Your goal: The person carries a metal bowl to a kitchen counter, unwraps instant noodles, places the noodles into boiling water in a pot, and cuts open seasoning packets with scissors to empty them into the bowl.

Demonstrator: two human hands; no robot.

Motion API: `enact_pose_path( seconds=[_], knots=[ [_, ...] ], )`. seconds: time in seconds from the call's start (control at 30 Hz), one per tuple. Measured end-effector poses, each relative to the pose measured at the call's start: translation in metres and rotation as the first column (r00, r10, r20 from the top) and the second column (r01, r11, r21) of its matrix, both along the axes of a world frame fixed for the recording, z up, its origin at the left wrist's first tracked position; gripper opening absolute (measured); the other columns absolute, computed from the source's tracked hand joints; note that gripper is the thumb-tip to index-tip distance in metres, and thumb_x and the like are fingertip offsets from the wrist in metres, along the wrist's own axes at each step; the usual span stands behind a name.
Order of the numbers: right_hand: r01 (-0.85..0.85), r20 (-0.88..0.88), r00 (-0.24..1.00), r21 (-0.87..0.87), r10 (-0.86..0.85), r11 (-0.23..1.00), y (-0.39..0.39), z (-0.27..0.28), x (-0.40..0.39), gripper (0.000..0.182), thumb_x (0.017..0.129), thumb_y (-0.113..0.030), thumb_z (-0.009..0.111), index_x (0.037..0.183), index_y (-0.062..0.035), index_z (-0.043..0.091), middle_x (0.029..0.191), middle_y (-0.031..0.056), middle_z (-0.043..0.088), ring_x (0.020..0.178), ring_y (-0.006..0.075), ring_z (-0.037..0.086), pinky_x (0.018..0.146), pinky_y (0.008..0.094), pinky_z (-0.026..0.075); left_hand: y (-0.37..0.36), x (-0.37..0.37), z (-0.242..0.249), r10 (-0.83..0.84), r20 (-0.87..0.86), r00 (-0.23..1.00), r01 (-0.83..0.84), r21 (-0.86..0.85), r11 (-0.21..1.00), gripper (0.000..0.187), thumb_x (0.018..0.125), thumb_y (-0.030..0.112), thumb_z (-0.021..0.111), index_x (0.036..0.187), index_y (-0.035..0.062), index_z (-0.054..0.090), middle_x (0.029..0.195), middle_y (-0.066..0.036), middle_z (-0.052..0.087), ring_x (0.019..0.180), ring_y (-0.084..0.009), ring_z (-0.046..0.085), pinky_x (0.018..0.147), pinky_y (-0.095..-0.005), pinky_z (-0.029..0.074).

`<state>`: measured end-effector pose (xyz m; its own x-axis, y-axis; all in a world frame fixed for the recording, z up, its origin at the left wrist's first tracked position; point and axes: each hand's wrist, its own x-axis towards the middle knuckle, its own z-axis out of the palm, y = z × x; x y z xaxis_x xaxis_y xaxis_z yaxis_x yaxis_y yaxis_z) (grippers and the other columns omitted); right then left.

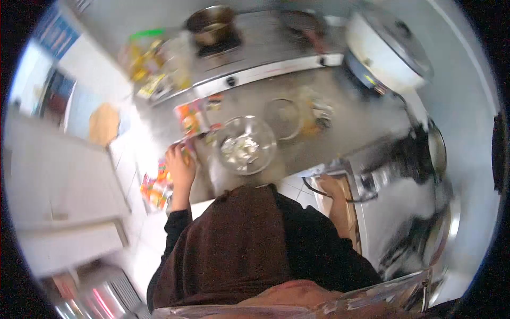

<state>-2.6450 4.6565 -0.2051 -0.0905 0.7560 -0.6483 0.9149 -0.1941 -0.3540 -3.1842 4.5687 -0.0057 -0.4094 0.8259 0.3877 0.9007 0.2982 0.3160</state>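
l hand [181, 164] half-curled on bright packet [156, 187], r hand [331, 186] by open drawer [351, 215], too blurry 2 tell if either's gripping tbh

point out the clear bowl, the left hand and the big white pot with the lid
clear bowl [270, 142]: head view, on its right-hand wall
left hand [181, 165]: head view, back of the hand
white pot [376, 52]: head view, on its side below the lid
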Motion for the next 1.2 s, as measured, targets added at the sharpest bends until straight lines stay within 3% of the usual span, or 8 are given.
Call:
enact_pose_path(
  seconds=[0.17, 0.3, 0.43, 0.7, 0.8, 1.0, 1.1, 1.2],
  knots=[
    [-0.069, 0.048, 0.996, -0.214, 0.081, 0.974, 0.029, 0.201, -0.123, 0.027, 0.078, -0.018, 0.047, 0.093, 0.0009, 0.059, 0.074, 0.0119, 0.064, 0.065, 0.019, 0.062, 0.059, 0.0327, 0.048, -0.057, -0.046, -0.032, 0.217, -0.048, 0.975, -0.222, -0.171, 0.96, 0.053, 0.065, 0.022, 0.068, 0.111, 0.0064, 0.048, 0.116, -0.016, 0.044, 0.107, -0.035, 0.04, 0.09, -0.0448, 0.033],
    [-0.49, -0.161, 0.812, 0.333, 0.561, 0.806, 0.04, 0.219, -0.191, 0.025, 0.079, -0.02, 0.048, 0.089, -0.0001, 0.059, 0.07, 0.0113, 0.061, 0.061, 0.0184, 0.059, 0.057, 0.0322, 0.046, -0.08, -0.06, -0.039, 0.107, 0.008, 0.994, -0.1, -0.288, 0.952, 0.073, 0.054, 0.029, 0.077, 0.117, 0.0107, 0.045, 0.12, -0.014, 0.042, 0.109, -0.0333, 0.039, 0.091, -0.0453, 0.032],
    [-0.558, -0.284, 0.695, 0.367, 0.66, 0.745, 0.018, 0.252, -0.31, 0.027, 0.08, -0.022, 0.047, 0.089, 0.0008, 0.059, 0.084, 0.0204, 0.059, 0.081, 0.0362, 0.057, 0.072, 0.0418, 0.043, -0.077, -0.054, -0.028, -0.018, 0.094, 0.995, 0.046, -0.296, 0.954, 0.085, 0.045, 0.027, 0.081, 0.119, 0.0117, 0.043, 0.121, -0.012, 0.041, 0.107, -0.0319, 0.04, 0.09, -0.0444, 0.034],
    [-0.645, -0.39, 0.465, 0.465, 0.794, 0.606, -0.015, 0.211, -0.393, 0.024, 0.081, -0.018, 0.053, 0.099, -0.0033, 0.058, 0.086, 0.016, 0.062, 0.078, 0.0272, 0.06, 0.07, 0.0349, 0.046, -0.061, -0.099, -0.038, -0.254, -0.252, 0.934, 0.176, -0.295, 0.939, 0.1, 0.04, 0.021, 0.081, 0.128, 0.0072, 0.034, 0.132, -0.015, 0.033, 0.118, -0.0358, 0.035, 0.097, -0.0468, 0.028],
    [-0.638, -0.429, 0.48, 0.428, 0.765, 0.64, -0.019, 0.213, -0.398, 0.021, 0.081, -0.015, 0.053, 0.096, -0.0022, 0.059, 0.089, 0.0153, 0.061, 0.08, 0.0255, 0.059, 0.07, 0.0335, 0.046, -0.052, -0.127, -0.033, -0.359, 0.226, 0.906, 0.422, -0.39, 0.819, 0.097, 0.041, 0.014, 0.078, 0.127, 0.0064, 0.034, 0.129, -0.016, 0.035, 0.117, -0.0376, 0.034, 0.099, -0.0459, 0.027],
    [-0.253, -0.489, 0.321, 0.781, 0.811, 0.571, -0.039, 0.262, -0.409, 0.018, 0.078, -0.013, 0.057, 0.094, -0.0043, 0.061, 0.094, 0.0086, 0.057, 0.088, 0.0197, 0.053, 0.077, 0.0324, 0.042, -0.06, -0.103, 0.035, -0.382, 0.648, 0.659, 0.457, 0.058, 0.888, 0.095, 0.04, 0.014, 0.077, 0.124, 0.0047, 0.035, 0.123, -0.018, 0.038, 0.118, -0.0357, 0.033, 0.1, -0.0423, 0.025],
    [-0.185, -0.197, 0.22, 0.953, 0.955, 0.239, -0.045, 0.301, -0.399, 0.014, 0.076, -0.013, 0.058, 0.089, -0.0065, 0.061, 0.088, 0.0068, 0.056, 0.091, 0.0218, 0.053, 0.079, 0.0348, 0.041, -0.061, -0.076, 0.053, -0.605, 0.627, 0.492, 0.76, 0.03, 0.649, 0.1, 0.043, 0.021, 0.08, 0.129, 0.0049, 0.032, 0.131, -0.018, 0.032, 0.124, -0.0358, 0.026, 0.102, -0.0408, 0.022],
    [-0.374, -0.185, 0.157, 0.898, 0.97, 0.232, -0.052, 0.326, -0.377, 0.011, 0.074, -0.012, 0.058, 0.083, -0.0054, 0.059, 0.087, 0.0077, 0.057, 0.091, 0.0255, 0.054, 0.078, 0.0359, 0.043, -0.033, -0.048, 0.056, -0.669, 0.728, 0.146, 0.965, 0.044, 0.259, 0.101, 0.045, 0.029, 0.081, 0.13, 0.0046, 0.032, 0.133, -0.018, 0.031, 0.127, -0.0337, 0.023, 0.104, -0.0397, 0.019]
  ],
)
